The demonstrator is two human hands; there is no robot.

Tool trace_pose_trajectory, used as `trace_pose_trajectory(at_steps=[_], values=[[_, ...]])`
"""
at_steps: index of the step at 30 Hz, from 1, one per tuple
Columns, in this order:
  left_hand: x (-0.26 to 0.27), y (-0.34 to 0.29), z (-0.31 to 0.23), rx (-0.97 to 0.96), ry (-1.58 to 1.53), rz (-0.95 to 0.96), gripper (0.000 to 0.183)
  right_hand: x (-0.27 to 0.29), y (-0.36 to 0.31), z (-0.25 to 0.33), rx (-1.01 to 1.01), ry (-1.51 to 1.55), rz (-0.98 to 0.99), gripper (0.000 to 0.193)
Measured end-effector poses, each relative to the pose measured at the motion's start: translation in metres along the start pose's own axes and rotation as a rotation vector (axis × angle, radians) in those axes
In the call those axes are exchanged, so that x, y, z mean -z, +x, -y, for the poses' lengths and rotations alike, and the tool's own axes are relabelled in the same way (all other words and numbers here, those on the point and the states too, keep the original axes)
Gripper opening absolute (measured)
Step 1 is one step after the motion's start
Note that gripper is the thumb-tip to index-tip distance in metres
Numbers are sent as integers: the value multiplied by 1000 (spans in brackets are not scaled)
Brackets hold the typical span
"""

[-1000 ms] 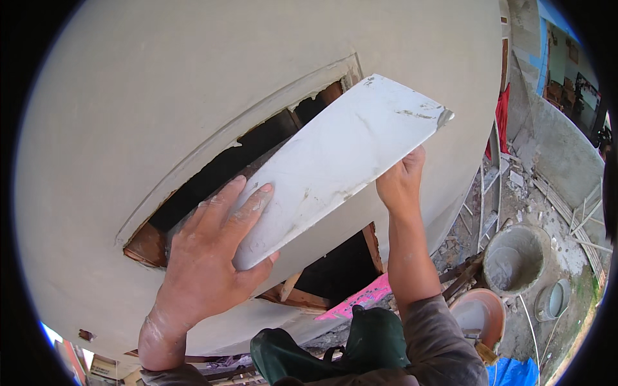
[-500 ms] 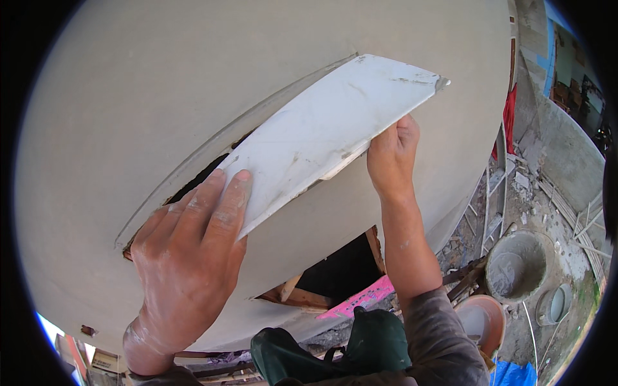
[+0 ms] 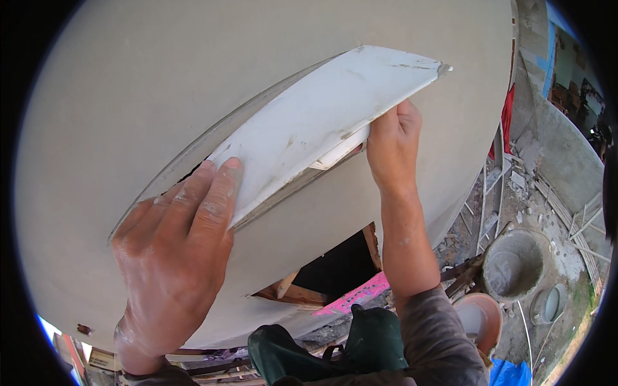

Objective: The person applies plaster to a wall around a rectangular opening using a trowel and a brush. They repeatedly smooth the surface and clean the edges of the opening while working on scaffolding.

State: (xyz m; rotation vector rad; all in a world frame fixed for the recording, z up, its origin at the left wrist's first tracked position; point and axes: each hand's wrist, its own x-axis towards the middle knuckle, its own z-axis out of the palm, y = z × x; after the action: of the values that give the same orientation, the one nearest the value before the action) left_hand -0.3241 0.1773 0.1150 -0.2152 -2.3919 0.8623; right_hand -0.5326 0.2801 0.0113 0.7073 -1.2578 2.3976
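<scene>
Positioning appears in hand: the white panel (image 3: 322, 109) is supported above the lower opening (image 3: 338, 267). The left hand (image 3: 170, 257) is laid across it, fingers extended; the right hand (image 3: 394, 145) is curled at its edge; hidden grips cannot be determined. Even support seems required next.

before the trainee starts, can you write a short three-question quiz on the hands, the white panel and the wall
1. True or false: the left hand touches the white panel.
2. Where is the right hand? A: at the panel's upper long edge. B: at its lower long edge.
3. What colour is the strip beside the lower wall opening?

Key: 1. True. 2. B. 3. Pink.
</scene>
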Motion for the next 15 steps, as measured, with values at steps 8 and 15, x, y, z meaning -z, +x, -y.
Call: trace_pose_trajectory(at_steps=[8,15], values=[[2,-9,11,-1,-54,-23,50,-10,-7,10,-31,-43,-3,46],[20,-31,9,56,-33,0,52,-21,-33,12,68,-21,36,42]])
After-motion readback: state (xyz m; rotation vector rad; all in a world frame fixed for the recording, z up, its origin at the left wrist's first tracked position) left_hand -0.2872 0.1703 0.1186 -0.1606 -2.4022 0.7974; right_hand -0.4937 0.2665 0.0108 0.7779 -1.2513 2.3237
